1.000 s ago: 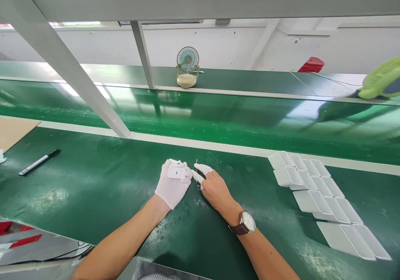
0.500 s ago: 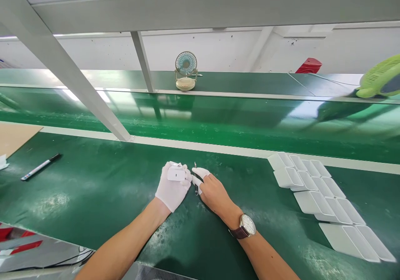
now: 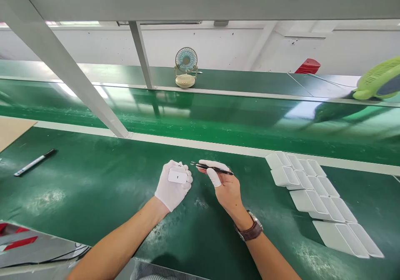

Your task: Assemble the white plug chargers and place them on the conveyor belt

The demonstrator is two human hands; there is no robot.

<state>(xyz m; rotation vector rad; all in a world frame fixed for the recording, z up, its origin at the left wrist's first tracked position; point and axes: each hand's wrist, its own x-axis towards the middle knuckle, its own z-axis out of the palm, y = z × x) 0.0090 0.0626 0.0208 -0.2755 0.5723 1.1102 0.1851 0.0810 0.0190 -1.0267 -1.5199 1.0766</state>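
Note:
My left hand (image 3: 173, 188), in a white glove, is closed round a small white earbud case (image 3: 177, 175) with a dark port slot on the side facing me. Something small and shiny shows at the case's far edge, too small to make out. To its right, my right hand (image 3: 225, 184) wears white finger covers and pinches a pair of black tweezers (image 3: 215, 168). The tweezer tips point left toward the case and stay apart from it. A watch with a brown strap (image 3: 252, 230) is on my right wrist.
White open trays (image 3: 325, 205) stand in rows at the right. A marker pen (image 3: 35, 162) lies at the left, near a tan board (image 3: 12, 132). Behind the green bench run a conveyor belt (image 3: 218, 121) and a slanted metal post (image 3: 78, 71). A small fan (image 3: 186, 67) stands beyond.
My right hand has picked the tweezers up from the bench and turned them from upright in view to nearly level, tips leftward. My left hand keeps the case in about the same place.

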